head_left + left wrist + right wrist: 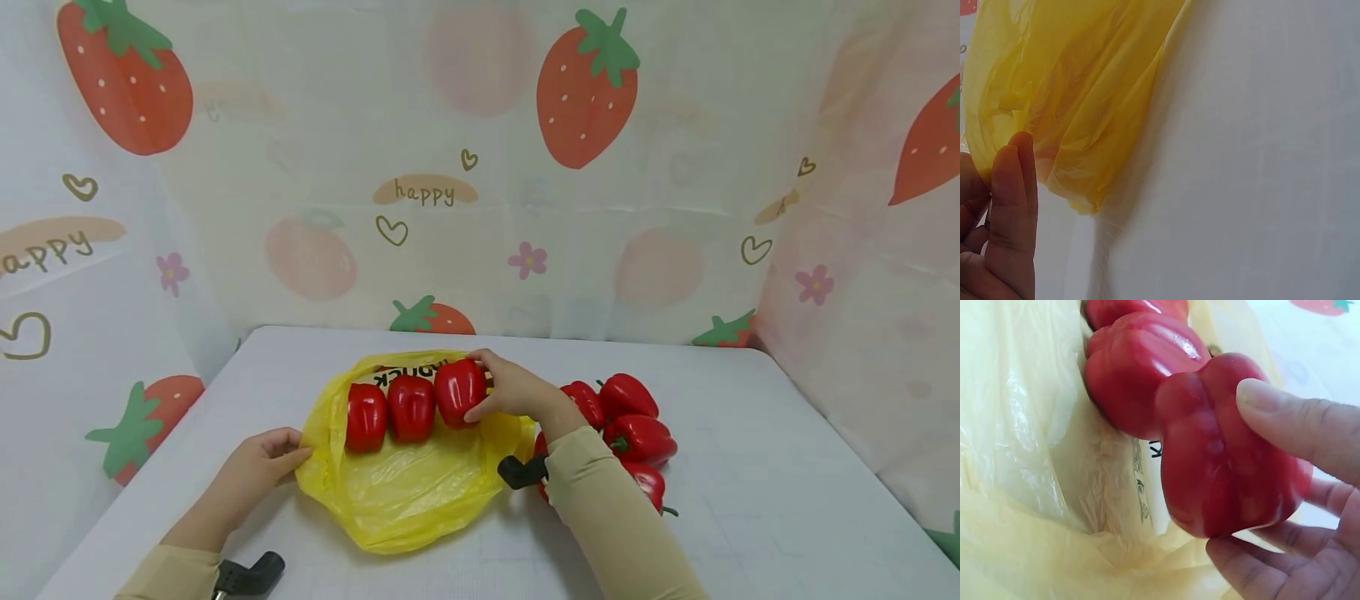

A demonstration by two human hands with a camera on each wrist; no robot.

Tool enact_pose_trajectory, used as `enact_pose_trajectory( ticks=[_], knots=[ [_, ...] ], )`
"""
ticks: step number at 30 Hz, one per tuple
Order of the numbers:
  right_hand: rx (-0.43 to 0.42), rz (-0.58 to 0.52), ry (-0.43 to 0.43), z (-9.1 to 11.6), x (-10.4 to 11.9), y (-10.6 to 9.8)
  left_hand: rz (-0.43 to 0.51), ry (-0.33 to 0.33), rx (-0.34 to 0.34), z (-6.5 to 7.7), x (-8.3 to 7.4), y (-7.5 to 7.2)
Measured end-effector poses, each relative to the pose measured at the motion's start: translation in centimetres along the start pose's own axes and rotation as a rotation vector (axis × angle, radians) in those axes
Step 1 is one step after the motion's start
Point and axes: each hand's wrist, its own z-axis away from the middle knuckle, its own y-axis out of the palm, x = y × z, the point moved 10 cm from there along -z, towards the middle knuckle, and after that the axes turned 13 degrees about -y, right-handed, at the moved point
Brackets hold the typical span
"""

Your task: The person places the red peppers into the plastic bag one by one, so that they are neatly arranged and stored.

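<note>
A yellow plastic bag (405,500) lies spread on the table with its mouth wide. At its left edge my left hand (258,467) pinches the plastic between thumb and fingers; the left wrist view shows the fingertips (1010,169) on the crumpled film. Inside the bag, a red bell pepper (366,418) and a second red bell pepper (411,408) sit side by side. My right hand (517,390) grips a third bell pepper (460,392) at the bag's back right, thumb on one side and fingers underneath, as the right wrist view shows.
Several more red bell peppers (640,439) are grouped on the white table (757,467) right of the bag, partly hidden behind my right forearm. A strawberry-print cloth (480,108) hangs behind and at both sides. Black wrist mounts (251,575) stick out near both sleeves.
</note>
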Motion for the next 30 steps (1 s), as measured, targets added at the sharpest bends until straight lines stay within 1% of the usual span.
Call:
enact_pose_trajectory(
  ticks=[3, 9, 15, 18, 23, 30],
  knots=[
    [-0.009, 0.026, 0.024, -0.1, -0.1, 0.0, -0.001, 0.000, 0.000, 0.0, 0.0, 0.1],
    [0.006, 0.075, 0.065, -0.5, -0.6, 0.4, 0.002, 0.007, -0.002, 0.0, 0.0, 0.0],
    [-0.004, 0.038, 0.083, -0.6, -1.1, 0.6, 0.008, 0.008, 0.003, -0.1, 0.1, 0.0],
    [-0.006, 0.027, 0.088, -0.7, -1.4, 0.7, 0.016, 0.025, 0.014, -0.1, 0.0, 0.1],
    [0.004, 0.064, 0.102, -0.9, -1.8, 0.8, 0.027, 0.036, 0.015, -0.1, 0.0, 0.0],
    [0.021, 0.096, 0.138, -1.0, -2.2, 1.0, 0.018, 0.027, -0.001, -0.2, 0.1, -0.1]
  ],
)
